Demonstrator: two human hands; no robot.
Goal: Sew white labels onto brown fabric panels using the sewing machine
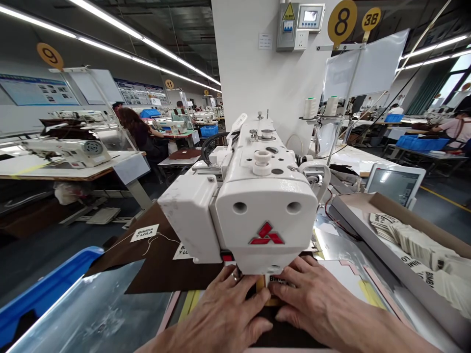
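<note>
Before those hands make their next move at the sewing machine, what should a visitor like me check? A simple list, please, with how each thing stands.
1. Left hand at the work: ok, fingers spread low under the front of the sewing machine.
2. Right hand at the work: ok, fingers at the printed label.
3. Fingers clear of the needle: cannot tell, the machine head hides that spot.
4. Label lying straight: cannot tell, it is partly covered.
5. Thread ends tidy: not ok, loose thread trails across the brown fabric.
6. Spare labels at hand: ok, stacked in the box at right.
</note>
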